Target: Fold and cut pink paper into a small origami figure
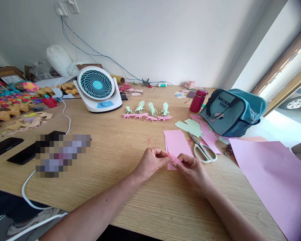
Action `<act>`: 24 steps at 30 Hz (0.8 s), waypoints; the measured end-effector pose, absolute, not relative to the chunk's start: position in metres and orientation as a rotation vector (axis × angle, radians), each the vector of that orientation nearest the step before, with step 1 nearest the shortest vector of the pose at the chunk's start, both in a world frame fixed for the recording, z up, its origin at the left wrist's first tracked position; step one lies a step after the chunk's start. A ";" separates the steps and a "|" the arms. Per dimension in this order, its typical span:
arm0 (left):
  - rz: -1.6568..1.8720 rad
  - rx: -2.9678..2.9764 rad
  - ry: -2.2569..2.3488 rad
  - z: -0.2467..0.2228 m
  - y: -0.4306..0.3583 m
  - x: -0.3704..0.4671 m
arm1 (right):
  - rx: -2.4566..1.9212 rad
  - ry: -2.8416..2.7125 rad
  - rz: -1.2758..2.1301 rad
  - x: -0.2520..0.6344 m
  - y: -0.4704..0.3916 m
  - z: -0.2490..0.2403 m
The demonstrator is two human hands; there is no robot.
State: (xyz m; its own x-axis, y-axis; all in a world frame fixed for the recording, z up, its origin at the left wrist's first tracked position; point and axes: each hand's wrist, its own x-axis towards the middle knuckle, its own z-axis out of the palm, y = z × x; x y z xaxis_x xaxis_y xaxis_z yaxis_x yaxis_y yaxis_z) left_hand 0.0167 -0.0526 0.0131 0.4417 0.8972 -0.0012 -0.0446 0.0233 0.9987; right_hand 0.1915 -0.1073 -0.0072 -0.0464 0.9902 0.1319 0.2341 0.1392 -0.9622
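Note:
Between my two hands is a small piece of folded pink paper (pixel 176 159). My left hand (pixel 154 163) pinches its left end between thumb and fingers. On the right end, my right hand (pixel 192 170) is closed in a pinch as well. Just beyond and partly beneath the hands lie pink paper rectangles (pixel 177 140). White-handled scissors (pixel 203 150) rest beside them on the right. Farther back stand several folded pale green paper figures (pixel 152 108), with a row of folded pink paper figures (pixel 152 118) in front of them.
A white fan (pixel 97 87) stands at the back left. To the right are a red flask (pixel 198 100), a teal bag (pixel 233 112), green paper scraps (pixel 190 126) and a large pink sheet (pixel 271 177). Dark phones (pixel 22 155) and a white cable (pixel 27 197) lie at left.

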 end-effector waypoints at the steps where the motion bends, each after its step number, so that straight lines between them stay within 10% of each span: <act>1: 0.883 1.350 0.835 0.013 -0.052 0.017 | -1.264 -1.471 1.009 0.192 -0.107 -0.007; 24: 0.943 1.405 0.825 0.016 -0.049 0.013 | -1.256 -1.499 1.068 0.189 -0.110 -0.007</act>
State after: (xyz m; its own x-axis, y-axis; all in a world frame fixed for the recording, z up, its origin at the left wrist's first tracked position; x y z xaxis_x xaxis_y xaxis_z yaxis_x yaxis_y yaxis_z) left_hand 0.0131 -0.0486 0.0162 0.4210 0.9042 0.0714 -0.0495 -0.0556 0.9972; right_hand 0.1894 -0.1096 -0.0066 -0.0990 0.9903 0.0976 0.2313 0.1183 -0.9657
